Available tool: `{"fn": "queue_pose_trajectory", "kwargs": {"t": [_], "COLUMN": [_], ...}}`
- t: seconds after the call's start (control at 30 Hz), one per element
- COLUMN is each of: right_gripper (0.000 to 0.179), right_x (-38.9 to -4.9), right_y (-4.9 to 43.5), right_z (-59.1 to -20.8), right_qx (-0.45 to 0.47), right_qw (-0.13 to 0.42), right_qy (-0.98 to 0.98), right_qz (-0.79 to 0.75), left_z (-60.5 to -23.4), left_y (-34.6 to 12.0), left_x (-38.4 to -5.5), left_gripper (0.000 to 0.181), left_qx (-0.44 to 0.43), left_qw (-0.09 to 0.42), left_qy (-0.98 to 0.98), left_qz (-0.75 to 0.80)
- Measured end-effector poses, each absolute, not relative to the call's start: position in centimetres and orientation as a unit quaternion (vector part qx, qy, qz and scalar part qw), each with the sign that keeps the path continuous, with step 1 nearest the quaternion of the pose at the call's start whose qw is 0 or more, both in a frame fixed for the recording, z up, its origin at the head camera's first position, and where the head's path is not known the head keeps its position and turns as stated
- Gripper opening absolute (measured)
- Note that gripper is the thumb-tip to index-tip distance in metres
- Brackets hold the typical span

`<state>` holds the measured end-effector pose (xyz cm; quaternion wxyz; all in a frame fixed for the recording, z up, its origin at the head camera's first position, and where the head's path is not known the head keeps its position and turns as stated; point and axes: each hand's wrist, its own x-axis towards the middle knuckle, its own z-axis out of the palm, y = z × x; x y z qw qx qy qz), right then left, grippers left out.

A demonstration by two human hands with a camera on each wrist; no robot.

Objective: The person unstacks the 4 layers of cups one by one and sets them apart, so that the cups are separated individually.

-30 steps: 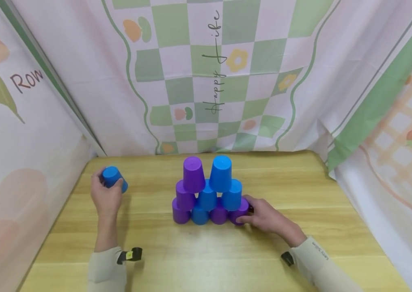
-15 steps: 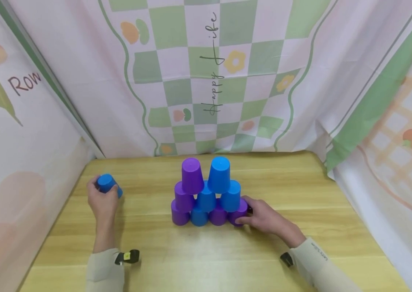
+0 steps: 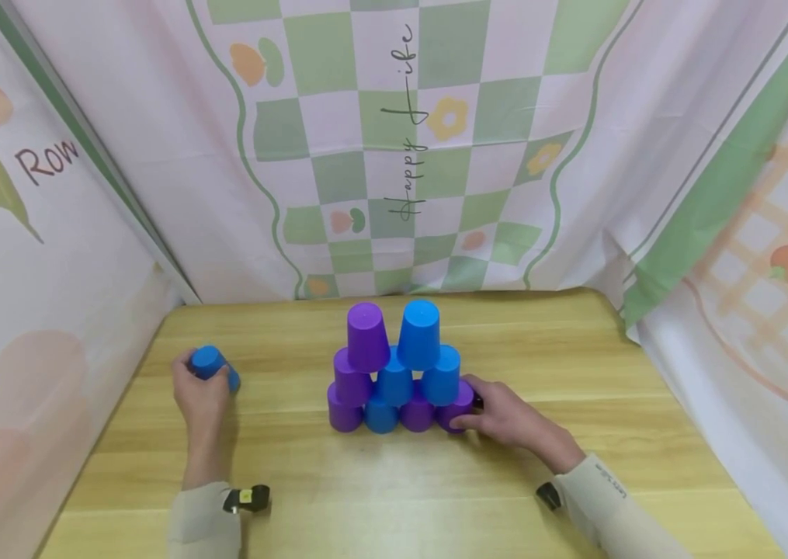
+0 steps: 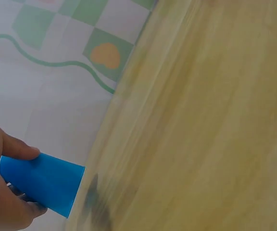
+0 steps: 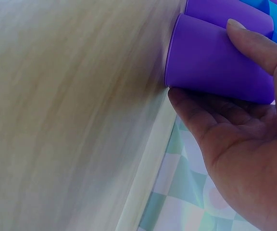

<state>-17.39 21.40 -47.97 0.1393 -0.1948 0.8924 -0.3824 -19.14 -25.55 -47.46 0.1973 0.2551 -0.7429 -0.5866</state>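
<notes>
My left hand [image 3: 200, 396] grips an upside-down blue cup [image 3: 210, 363] at the table's left side, thumb on one wall and fingers on the other. Its rim is tilted and close to the wood in the left wrist view, where a shadow falls beside it. Mid-table stands a three-row stack of upturned cups: a purple cup [image 3: 367, 338] and a blue cup [image 3: 420, 335] on top, three in the middle, several at the bottom. My right hand [image 3: 508, 417] holds the bottom row's rightmost purple cup [image 5: 215, 60], thumb in front and fingers along its far side.
The wooden table [image 3: 394, 497] ends at a patterned curtain [image 3: 400, 155] behind the stack. Other curtains hang along the left and right sides. A small black device [image 3: 248, 498] is strapped at the left wrist, another [image 3: 549, 495] at the right.
My left hand has brought the blue cup slightly down and nearer to me. My right hand stays on the purple cup, and the stack looks the same.
</notes>
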Motion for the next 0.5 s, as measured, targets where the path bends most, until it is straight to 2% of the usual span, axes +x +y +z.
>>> {"fn": "queue_pose_trajectory", "kwargs": {"t": [0.5], "right_gripper": [0.039], "right_x": [-17.41], "right_y": [21.4], "right_z": [-48.0], "right_qx": [-0.19], "right_qw": [0.14], "right_qy": [0.893], "right_qz": [-0.384], "left_z": [-48.47], "left_y": [-25.44], "left_x": [-18.82], "left_gripper": [0.065], "left_qx": [0.252], "left_qw": [0.189], "left_qy": [-0.74], "left_qz": [-0.594]}}
